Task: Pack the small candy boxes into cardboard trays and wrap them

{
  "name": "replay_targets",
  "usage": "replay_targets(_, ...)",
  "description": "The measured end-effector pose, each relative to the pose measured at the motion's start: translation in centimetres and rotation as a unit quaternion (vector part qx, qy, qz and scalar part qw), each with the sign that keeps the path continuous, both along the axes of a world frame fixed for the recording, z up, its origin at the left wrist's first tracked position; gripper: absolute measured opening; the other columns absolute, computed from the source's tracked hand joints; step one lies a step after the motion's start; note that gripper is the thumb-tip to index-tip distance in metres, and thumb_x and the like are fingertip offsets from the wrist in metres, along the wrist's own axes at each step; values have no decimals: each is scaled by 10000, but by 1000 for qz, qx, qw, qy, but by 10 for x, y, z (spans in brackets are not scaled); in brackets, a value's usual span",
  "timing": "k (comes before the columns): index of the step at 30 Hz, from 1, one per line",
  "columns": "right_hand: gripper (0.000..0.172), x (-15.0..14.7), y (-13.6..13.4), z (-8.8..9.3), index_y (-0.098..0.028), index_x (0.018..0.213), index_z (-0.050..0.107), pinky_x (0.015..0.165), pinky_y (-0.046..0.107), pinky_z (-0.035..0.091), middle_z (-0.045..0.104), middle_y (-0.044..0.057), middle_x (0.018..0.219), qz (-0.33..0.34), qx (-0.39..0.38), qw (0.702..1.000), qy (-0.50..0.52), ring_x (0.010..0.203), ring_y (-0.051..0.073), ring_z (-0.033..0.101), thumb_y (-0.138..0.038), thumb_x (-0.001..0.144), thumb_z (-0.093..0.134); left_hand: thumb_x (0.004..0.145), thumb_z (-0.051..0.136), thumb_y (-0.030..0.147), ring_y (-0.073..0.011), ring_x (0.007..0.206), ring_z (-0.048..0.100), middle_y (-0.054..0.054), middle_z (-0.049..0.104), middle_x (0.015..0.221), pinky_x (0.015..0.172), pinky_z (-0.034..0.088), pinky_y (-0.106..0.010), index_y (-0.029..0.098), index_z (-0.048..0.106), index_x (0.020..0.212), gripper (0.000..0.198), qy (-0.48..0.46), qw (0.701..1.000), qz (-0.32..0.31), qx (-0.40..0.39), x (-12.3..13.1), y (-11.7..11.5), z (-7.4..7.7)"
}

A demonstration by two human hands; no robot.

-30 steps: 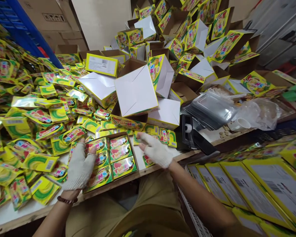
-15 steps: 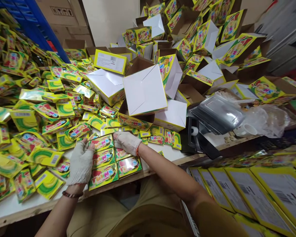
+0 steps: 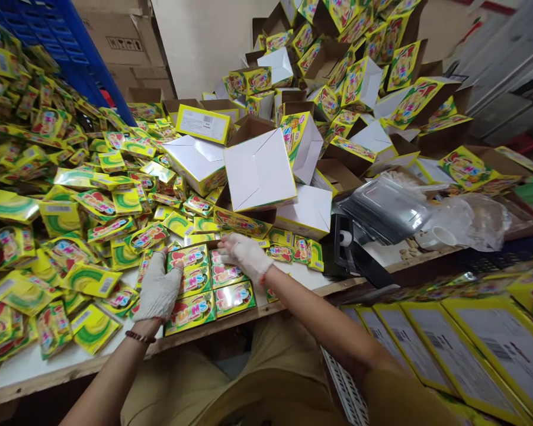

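Note:
In the head view, several small yellow-green boxes printed TWINS (image 3: pixel 190 310) lie face up in two neat columns at the table's front edge. A thin dark edge shows along their left and far sides. My left hand (image 3: pixel 157 290), in a white fingerless glove, rests against the left side of this block, thumb apart from the fingers. Over the far right part of the block lies my right hand (image 3: pixel 247 255), gloved alike, its fingers stretched out and partly covering the boxes there. Neither hand lifts anything.
Loose small boxes (image 3: pixel 89 278) heap up on the left. Larger open cartons (image 3: pixel 260 168) pile up behind the hands. A black tape dispenser (image 3: pixel 344 245), clear plastic lids (image 3: pixel 386 204) and a white cup (image 3: pixel 436 238) stand to the right. Filled cartons (image 3: pixel 484 343) line the lower right.
My right hand has moved from the far edge of the block onto its right column, fingers now straighter. My left hand stays at the left side. The view has shifted slightly.

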State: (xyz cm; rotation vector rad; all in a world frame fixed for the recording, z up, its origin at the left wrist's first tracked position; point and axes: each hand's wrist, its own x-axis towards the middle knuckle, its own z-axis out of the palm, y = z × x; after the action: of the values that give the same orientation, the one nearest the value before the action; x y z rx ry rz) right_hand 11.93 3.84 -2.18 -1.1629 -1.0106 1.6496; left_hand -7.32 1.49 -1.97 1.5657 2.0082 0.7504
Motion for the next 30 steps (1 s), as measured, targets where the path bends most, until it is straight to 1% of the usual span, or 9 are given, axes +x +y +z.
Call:
replay_targets(4,171,68,-35,7,-194,896,602,707,301,496,630,31,845,-46,55,981,-181,751,150,597,-360,867,570,832,534,365,-327,1205,592,-141,640,1295,1053,474,-503,156,549,1325,536,-17,1000,-3,21,-4,2,-5)
replay_targets(8,141,118,-77,-1,-177,905,670,812,322,466,675,75,942,157,120,815,-545,893,204,619,-194,861,537,843,494,304,-368,1355,463,-191,541,1417,1131,378,-558,126,526,1354,542,74,989,-61,110,-1,3,-3)
replay_targets(11,220,120,-93,-7,-165,1043,676,824,344,455,671,127,1078,287,135,684,-657,977,249,624,-223,869,557,877,445,267,-368,1420,374,-189,506,1458,1147,323,-573,141,569,1318,475,162,952,-180,188,8,0,2)
replay_targets(14,230,113,-90,-6,-174,1051,677,807,352,442,651,130,1103,290,117,644,-698,1001,271,615,-267,858,593,920,424,297,-381,1415,372,-169,504,1474,1121,301,-608,183,582,1327,451,225,913,-285,186,21,-5,6)
replay_targets(17,172,116,-80,1,-192,963,673,763,321,432,646,89,1055,291,46,677,-675,936,238,606,-232,796,666,930,447,339,-412,1388,382,-169,527,1449,1073,272,-675,211,630,1255,395,289,889,-320,154,28,-7,8)
replay_targets(20,99,124,-67,18,-183,883,631,702,277,435,629,24,855,273,-3,775,-570,778,167,577,-145,795,609,946,429,347,-398,1328,434,-153,568,1401,1030,297,-674,231,664,1149,332,315,878,-330,148,25,-6,6)
replay_targets(24,218,107,-37,46,-184,1054,597,777,288,484,639,30,967,125,162,912,-356,850,155,574,-199,850,520,969,379,339,-387,1283,467,-155,599,1346,1007,315,-671,228,670,1097,337,319,873,-326,172,21,-7,4)
replay_targets(26,282,84,-15,51,-179,1108,585,863,319,487,635,47,1051,95,246,924,-278,935,168,576,-239,835,545,963,386,322,-387,1273,473,-153,598,1348,1003,314,-676,228,675,1069,322,315,875,-321,179,21,-7,3)
replay_targets(30,283,42,24,36,-155,1032,626,943,345,469,653,33,1022,163,251,908,-292,965,175,592,-164,754,577,952,405,289,-375,1291,471,-161,613,1323,1047,294,-654,203,664,1100,310,294,884,-309,193,20,-8,0)
